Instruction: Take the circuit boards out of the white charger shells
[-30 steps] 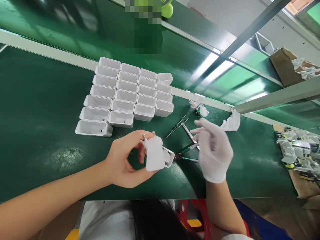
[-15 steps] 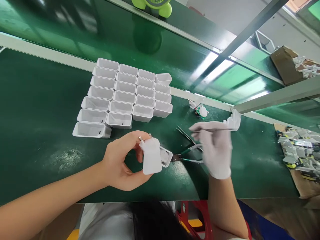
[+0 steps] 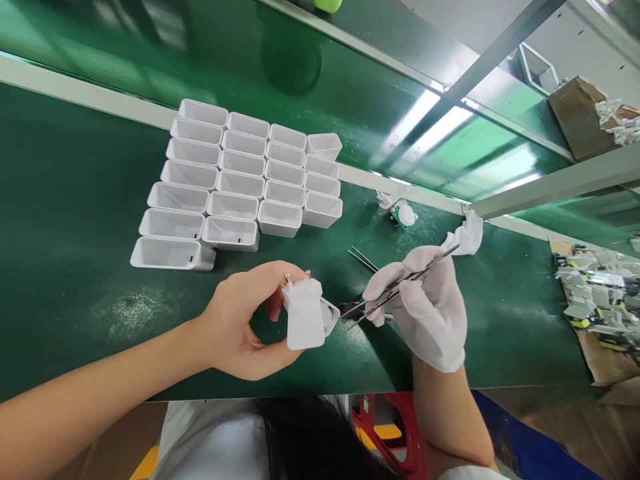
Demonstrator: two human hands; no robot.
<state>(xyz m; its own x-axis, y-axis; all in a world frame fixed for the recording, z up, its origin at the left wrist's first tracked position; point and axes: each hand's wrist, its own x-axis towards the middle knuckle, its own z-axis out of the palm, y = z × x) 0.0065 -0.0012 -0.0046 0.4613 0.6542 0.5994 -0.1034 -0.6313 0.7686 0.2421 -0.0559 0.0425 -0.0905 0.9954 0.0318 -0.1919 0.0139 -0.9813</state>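
My bare left hand is closed around a white plug housing with two metal pins pointing away from me. Another small white shell, open at its end, shows just right of the housing; whether they are joined I cannot tell. My right hand, in a white glove, pinches a pair of metal tweezers, whose parted tips point left, close to that shell. Partly hidden under the glove lie pliers with dark jaws. Beyond them, a second pair of tweezers rests on the green table.
Several white open housings stand in rows on the left of the table. A green circuit board with a white dome lies behind my right hand, with a crumpled white cloth to its right. Cardboard holding many small parts is far right.
My right hand has turned and brought the tweezers left and down, near the open shell. They pointed away from it before. My left hand still holds the plug housing in nearly the same place.
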